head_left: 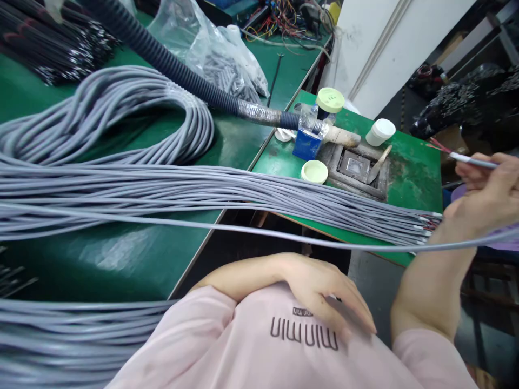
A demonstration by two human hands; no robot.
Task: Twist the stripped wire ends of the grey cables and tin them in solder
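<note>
At the right edge my right hand (494, 183) is closed around a grey cable (472, 160) near its end. Thin red wires (440, 145) stick out past a white section there. A single grey cable length (284, 237) runs across the view and passes over my right forearm. My left hand (320, 292) lies in front of the pink shirt, fingers stretched out, with nothing seen in it. Between the hands and the bench's far side, a bundle of grey cables (259, 189) stretches rightward, its stripped ends (430, 222) by my right forearm.
A dark square metal pot (385, 186) with a scraper (380, 163) stands beside a black corrugated hose (178, 70). Nearby are a white jar (380, 132), a light-green lid (314, 172) and a blue box (307, 145). Coiled cables (133, 81) and a plastic bag (227, 59) lie on the green table (239, 140).
</note>
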